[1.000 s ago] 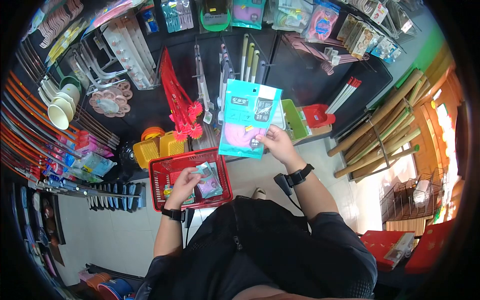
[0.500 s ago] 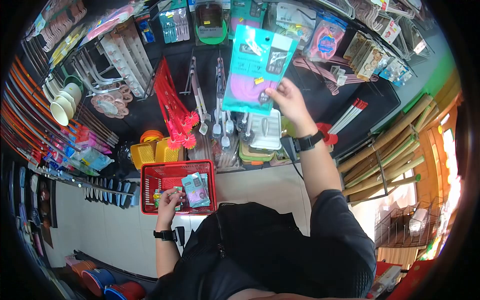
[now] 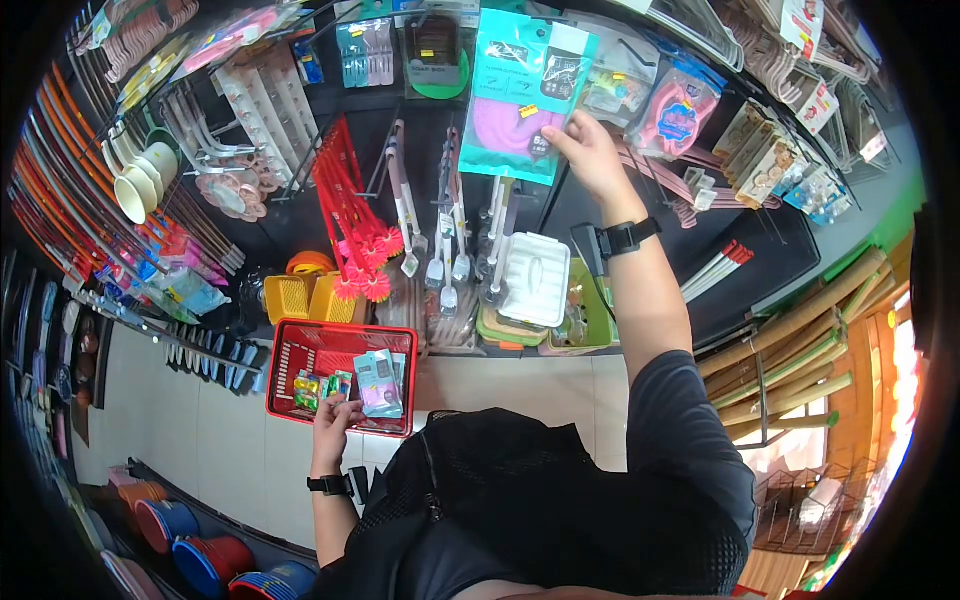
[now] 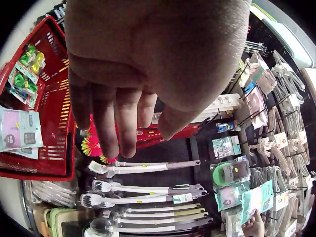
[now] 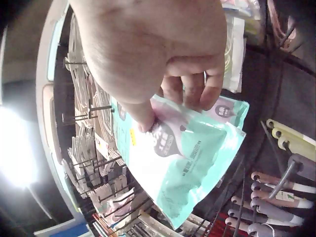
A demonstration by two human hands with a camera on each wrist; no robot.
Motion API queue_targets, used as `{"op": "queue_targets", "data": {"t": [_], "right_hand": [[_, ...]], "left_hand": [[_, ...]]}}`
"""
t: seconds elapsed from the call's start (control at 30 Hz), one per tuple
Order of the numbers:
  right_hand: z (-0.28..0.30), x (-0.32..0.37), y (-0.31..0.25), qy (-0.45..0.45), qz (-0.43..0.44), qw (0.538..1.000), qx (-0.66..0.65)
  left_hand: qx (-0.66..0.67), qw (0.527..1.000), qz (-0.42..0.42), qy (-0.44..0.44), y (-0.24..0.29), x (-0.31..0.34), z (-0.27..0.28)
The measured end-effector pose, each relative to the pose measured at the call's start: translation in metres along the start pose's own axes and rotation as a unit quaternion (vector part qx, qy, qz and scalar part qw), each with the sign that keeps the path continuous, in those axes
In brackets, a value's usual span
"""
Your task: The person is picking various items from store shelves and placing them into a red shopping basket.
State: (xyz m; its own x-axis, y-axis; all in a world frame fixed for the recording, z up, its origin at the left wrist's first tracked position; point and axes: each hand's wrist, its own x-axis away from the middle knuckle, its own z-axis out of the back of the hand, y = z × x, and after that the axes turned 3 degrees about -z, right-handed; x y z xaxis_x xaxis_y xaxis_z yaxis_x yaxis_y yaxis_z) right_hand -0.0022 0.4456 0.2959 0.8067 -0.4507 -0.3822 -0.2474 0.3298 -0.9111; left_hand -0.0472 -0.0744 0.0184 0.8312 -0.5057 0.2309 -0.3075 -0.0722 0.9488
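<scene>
My right hand (image 3: 595,155) holds a teal plastic packet (image 3: 525,100) by its lower right part, thumb on the front. A coiled pink-purple cord shows through its window. In the right wrist view, the packet (image 5: 197,163) overlaps another teal packet (image 5: 236,107) behind it, and the fingertips are hidden at its back. My left hand (image 3: 337,420) is over the near edge of a red shopping basket (image 3: 345,327), its fingers loosely bent with nothing in them. Similar teal packets (image 3: 380,390) lie in the basket beside small green and yellow items (image 3: 307,390).
A soap box (image 3: 437,65) and a pink item in a blue-topped bag (image 3: 677,115) hang beside the raised packet. Below are long-handled utensils (image 3: 450,260), red brushes (image 3: 350,220) and a white lidded box (image 3: 537,280). Bamboo poles (image 3: 800,340) stand at right.
My right hand has lifted the teal packet up to the hanging goods. The left hand has drawn back from the packets in the basket toward its near edge.
</scene>
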Motion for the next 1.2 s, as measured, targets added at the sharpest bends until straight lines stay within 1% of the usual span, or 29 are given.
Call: {"op": "queue_targets", "data": {"t": [0.13,0.27,0.33,0.47,0.53,0.57,0.63,0.67,0.73,0.77,0.83,0.87,0.93,0.97,1.03,1.2], "right_hand": [[0.005,-0.013,0.013,-0.014,-0.027,0.999,0.009],[0.003,-0.027,0.023,-0.003,-0.026,1.000,0.006],[-0.003,-0.032,0.022,0.053,-0.014,0.998,-0.005],[-0.005,-0.051,0.034,0.086,-0.010,0.996,0.004],[-0.007,-0.059,0.040,0.121,-0.011,0.992,0.015],[-0.007,-0.065,0.047,0.120,-0.010,0.993,0.015],[-0.010,-0.077,0.057,0.152,0.021,0.988,0.016],[-0.010,-0.082,0.061,0.150,0.021,0.988,0.016],[-0.012,-0.089,0.062,0.194,0.009,0.976,0.103],[-0.012,-0.095,0.065,0.192,0.010,0.976,0.103],[-0.013,-0.105,0.069,0.260,-0.025,0.928,0.267],[-0.012,-0.108,0.071,0.258,-0.024,0.929,0.266],[-0.017,-0.106,0.056,0.277,-0.047,0.911,0.302],[-0.017,-0.109,0.055,0.275,-0.046,0.912,0.302],[-0.016,-0.116,0.055,0.286,-0.073,0.904,0.310],[-0.012,-0.125,0.057,0.279,-0.086,0.889,0.352]], "left_hand": [[-0.005,1.000,0.004,0.020,0.001,0.004,-0.010],[-0.009,1.000,0.007,0.023,-0.001,0.004,-0.013],[0.000,1.000,0.001,0.013,-0.001,0.005,-0.016],[-0.006,1.000,-0.002,0.017,-0.005,0.004,-0.017],[0.004,1.000,0.004,0.023,-0.005,0.005,-0.020],[0.005,1.000,0.003,0.024,-0.006,0.005,-0.020],[0.002,1.000,0.000,0.019,-0.008,0.006,-0.020],[0.003,1.000,0.000,0.020,-0.009,0.007,-0.020],[-0.009,1.000,0.003,0.027,-0.011,0.009,-0.019],[-0.009,1.000,0.003,0.029,-0.010,0.011,-0.020],[-0.030,0.999,0.008,0.041,-0.008,0.015,-0.022],[-0.029,0.999,0.008,0.044,-0.008,0.017,-0.021],[-0.029,0.998,0.019,0.043,-0.010,0.021,-0.020],[-0.028,0.998,0.019,0.046,-0.011,0.023,-0.020],[-0.046,0.997,0.030,0.060,-0.013,0.027,-0.020],[-0.049,0.996,0.041,0.059,-0.020,0.036,-0.019]]}}
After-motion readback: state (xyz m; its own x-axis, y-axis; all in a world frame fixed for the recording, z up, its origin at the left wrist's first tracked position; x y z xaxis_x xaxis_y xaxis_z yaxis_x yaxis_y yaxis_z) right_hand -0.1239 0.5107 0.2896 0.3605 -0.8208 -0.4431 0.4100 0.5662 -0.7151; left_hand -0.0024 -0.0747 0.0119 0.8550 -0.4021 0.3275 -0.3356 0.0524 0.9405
